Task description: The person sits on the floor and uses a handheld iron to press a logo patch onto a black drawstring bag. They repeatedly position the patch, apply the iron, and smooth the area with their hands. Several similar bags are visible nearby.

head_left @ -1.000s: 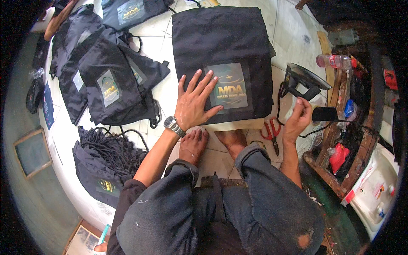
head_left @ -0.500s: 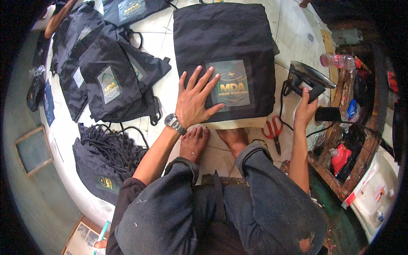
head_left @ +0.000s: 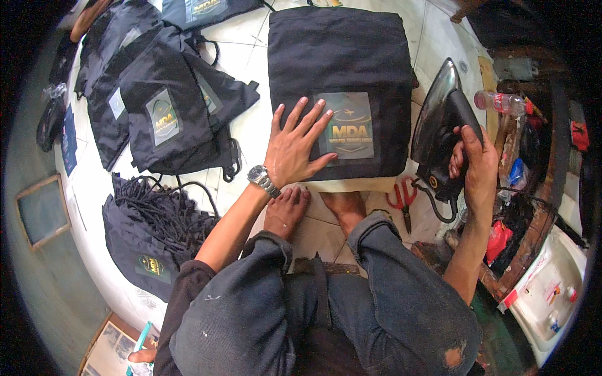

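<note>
A black fabric bag (head_left: 338, 53) lies flat in front of my feet, on a pale sheet that shows along its near edge. Stuck on the bag is a clear film patch (head_left: 351, 125) with a gold and green print. My left hand (head_left: 298, 144) rests flat on the bag with fingers spread, its fingertips and thumb at the patch's left edge. In my right hand (head_left: 473, 156) is a black clothes iron (head_left: 439, 119), gripped by the handle and raised to the right of the bag, its tip pointing away from me.
Several printed black bags (head_left: 169, 113) lie heaped at the left. Nearer is a black bag full of cords (head_left: 157, 213). Red-handled scissors (head_left: 404, 200) lie right of my feet. A plastic bottle (head_left: 501, 102) and a wooden rack (head_left: 527, 244) stand at the far right. Another person's hand (head_left: 143, 356) shows lower left.
My right hand has lifted the iron from its resting place at the right, turned it tip-forward and brought it nearer the bag. My left hand stays on the bag.
</note>
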Demonstrator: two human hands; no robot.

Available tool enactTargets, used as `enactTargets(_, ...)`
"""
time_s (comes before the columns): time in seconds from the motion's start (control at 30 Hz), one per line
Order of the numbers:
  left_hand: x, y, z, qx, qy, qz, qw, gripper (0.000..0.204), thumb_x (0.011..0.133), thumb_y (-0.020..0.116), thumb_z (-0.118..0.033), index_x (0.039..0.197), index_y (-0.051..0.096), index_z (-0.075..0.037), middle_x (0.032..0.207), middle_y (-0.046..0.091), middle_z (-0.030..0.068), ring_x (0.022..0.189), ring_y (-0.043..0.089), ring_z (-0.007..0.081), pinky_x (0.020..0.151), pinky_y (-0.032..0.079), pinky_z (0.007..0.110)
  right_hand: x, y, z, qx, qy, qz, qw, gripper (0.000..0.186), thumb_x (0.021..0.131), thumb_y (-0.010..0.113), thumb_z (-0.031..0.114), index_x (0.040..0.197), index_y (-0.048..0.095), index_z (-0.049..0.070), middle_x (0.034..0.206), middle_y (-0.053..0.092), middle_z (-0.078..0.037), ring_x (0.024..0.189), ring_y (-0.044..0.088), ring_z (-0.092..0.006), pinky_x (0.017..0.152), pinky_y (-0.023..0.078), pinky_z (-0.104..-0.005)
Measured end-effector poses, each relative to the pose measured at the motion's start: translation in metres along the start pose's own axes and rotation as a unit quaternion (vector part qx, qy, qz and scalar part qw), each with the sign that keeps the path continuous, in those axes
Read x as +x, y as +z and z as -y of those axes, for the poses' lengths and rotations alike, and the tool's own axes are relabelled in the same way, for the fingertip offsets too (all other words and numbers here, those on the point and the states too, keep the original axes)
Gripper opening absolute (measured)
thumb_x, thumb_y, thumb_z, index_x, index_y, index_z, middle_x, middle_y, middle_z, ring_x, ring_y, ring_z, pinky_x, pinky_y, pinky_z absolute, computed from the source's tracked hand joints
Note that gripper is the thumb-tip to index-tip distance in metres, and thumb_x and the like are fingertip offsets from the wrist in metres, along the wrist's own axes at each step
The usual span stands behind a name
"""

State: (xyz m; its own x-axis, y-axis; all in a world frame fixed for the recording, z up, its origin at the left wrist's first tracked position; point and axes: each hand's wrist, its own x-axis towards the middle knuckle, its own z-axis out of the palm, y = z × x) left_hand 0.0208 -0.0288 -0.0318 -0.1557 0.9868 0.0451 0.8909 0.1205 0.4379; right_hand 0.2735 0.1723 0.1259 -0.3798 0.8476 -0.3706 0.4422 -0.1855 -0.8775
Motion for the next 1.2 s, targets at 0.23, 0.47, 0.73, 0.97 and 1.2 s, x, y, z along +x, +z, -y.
enactTargets(0.23,0.0,0.001,-0.001,0.011,0.003,-0.001,1.0,0.086,0.086,0.07,-0.061,0.157,0.044,-0.022,0.167,0.037,0.0047,0.155,0.027,0.032,0.126,0.01,0.058,-0.012,0.005,0.016,-0.01,-0.015,0.116,0.993,0.043,0.102,0.066,0.041,0.122,0.063,0.003,0.072,0.058,0.002,0.061,0.054,-0.0077,0.057,0.044,-0.0248)
enactTargets(0.47,0.001,-0.001,-0.002,0.01,-0.002,0.002,1.0,0.086,0.086,0.071,-0.06,0.158,0.044,-0.023,0.167,0.036,0.0031,0.155,0.027,0.0311,0.127,0.01,0.057,0.0,0.035,0.012,-0.322,-0.055,0.269,0.906,0.046,0.1,0.065,0.04,0.118,0.063,-0.002,0.093,0.07,-0.028,0.083,0.071,-0.0419,0.074,0.053,-0.0457)
enactTargets(0.73,0.001,-0.002,0.0,-0.002,0.002,-0.004,1.0,0.086,0.085,0.072,-0.058,0.158,0.043,-0.023,0.167,0.036,0.0025,0.155,0.027,0.0308,0.127,0.011,0.057,-0.003,0.069,-0.024,-0.399,-0.071,0.334,0.851,0.051,0.101,0.062,0.044,0.11,0.062,-0.006,0.085,0.067,-0.034,0.082,0.067,-0.0524,0.073,0.054,-0.0562)
enactTargets(0.97,0.0,-0.001,-0.001,0.027,0.006,-0.013,1.0,0.085,0.086,0.07,-0.062,0.157,0.045,-0.022,0.166,0.038,0.0026,0.155,0.028,0.029,0.126,0.012,0.056,-0.005,0.078,-0.028,-0.425,-0.097,0.31,0.845,0.052,0.103,0.058,0.042,0.101,0.065,-0.009,0.087,0.068,-0.035,0.086,0.067,-0.0528,0.076,0.055,-0.0569)
enactTargets(1.2,0.0,0.001,0.0,0.022,0.012,-0.025,0.999,0.085,0.086,0.069,-0.064,0.156,0.045,-0.023,0.166,0.038,0.0022,0.155,0.028,0.0279,0.126,0.013,0.056,-0.009,0.083,-0.017,-0.42,-0.04,0.291,0.858,0.052,0.1,0.061,0.042,0.104,0.07,-0.009,0.095,0.069,-0.035,0.096,0.068,-0.0513,0.083,0.055,-0.0557)
